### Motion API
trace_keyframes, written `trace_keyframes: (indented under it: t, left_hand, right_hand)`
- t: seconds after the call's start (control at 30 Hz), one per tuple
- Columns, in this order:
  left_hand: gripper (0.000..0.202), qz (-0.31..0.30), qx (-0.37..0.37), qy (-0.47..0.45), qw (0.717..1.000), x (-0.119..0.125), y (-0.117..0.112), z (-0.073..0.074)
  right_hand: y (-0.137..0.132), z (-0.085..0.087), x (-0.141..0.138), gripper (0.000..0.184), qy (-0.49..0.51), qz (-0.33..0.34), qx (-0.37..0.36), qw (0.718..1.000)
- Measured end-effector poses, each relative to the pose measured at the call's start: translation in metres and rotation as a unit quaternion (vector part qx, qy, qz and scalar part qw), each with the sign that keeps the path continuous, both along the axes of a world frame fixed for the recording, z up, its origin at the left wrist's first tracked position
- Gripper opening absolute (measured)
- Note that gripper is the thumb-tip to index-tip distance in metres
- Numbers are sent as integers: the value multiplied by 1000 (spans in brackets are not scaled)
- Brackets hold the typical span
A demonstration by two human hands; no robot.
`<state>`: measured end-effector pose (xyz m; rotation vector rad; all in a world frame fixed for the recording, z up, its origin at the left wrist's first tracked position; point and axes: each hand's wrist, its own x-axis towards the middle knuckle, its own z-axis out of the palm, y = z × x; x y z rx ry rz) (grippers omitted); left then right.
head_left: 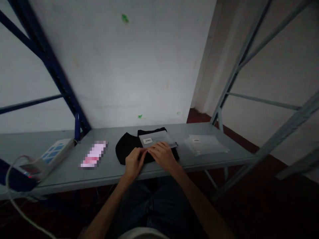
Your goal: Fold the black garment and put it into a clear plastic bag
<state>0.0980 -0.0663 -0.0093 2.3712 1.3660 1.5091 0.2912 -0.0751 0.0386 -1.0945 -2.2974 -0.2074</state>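
Observation:
A black garment (126,146) lies on the grey shelf (107,169) in front of me. On top of it rests a clear plastic bag (157,137) with a small white label. My left hand (134,162) presses on the garment's near edge, fingers together. Beside it, my right hand (163,154) lies flat over the bag's near edge and the garment, fingertips touching those of my left hand. Whether either hand pinches the fabric or the bag cannot be made out.
A stack of clear labelled bags (205,144) lies to the right on the shelf. A pink-white blurred item (94,154) lies to the left. A white power strip (53,154) with cables sits at far left. Blue and grey rack posts flank the shelf; a white wall stands behind.

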Motion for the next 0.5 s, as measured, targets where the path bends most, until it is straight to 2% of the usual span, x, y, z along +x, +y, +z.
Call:
trace_keyframes:
  t: [0.1,0.2,0.3,0.37,0.5]
  left_hand:
    - [21,18,14,-6,1000,-3,2,2]
    - [20,-5,-3,-21,1000,-3,2,4]
    - [25,-49,-20,5,999,-3,-1,4]
    - [19,-60,-9,31,998,-3,-5,3]
    - [15,5,22,-16,1000,-6,-7,-2]
  right_hand:
    - [2,4,12,31,22,-31,-7,999]
    - [3,8,19,31,42,-48,-9,998]
    - [0,7,14,30,33,-27,-9,999]
    - [-4,4,4,32,24,-6,-6,1000]
    - [-10,-9,-20,36,49,18,26,998]
